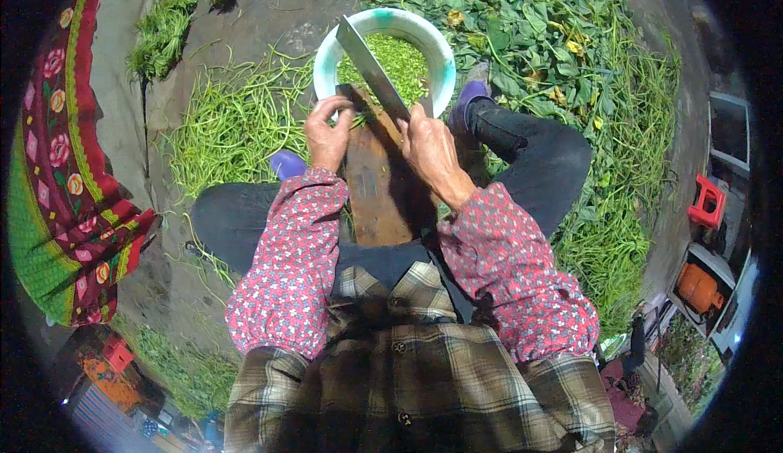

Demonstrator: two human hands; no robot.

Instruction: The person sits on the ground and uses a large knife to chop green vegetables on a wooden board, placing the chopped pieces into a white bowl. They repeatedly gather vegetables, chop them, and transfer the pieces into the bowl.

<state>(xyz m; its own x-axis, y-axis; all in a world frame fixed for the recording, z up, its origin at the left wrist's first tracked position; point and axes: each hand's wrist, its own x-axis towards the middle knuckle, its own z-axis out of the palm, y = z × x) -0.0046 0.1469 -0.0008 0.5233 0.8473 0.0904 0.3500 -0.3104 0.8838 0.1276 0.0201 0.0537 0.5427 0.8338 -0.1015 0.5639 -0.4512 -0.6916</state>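
My right hand (431, 150) grips the handle of a kitchen cleaver (373, 71). Its broad blade points up and left across the mouth of a white and green basin (445, 64). Chopped green stems (397, 64) fill much of the basin floor. A wooden board (373, 190) slopes from my lap to the basin's near rim. At the board's far left edge is my left hand (327, 138), thumb and fingers curled close together. A few green bits show beside its fingertips; whether the fingers pinch any is hidden.
Loose long green stems (238, 129) lie left of the basin. A large heap of leafy greens (526, 31) spreads to the right. Bundled greens (162, 37) and a floral cloth (67, 165) are at left. A red plastic stool (706, 202) and another person (624, 392) appear at right.
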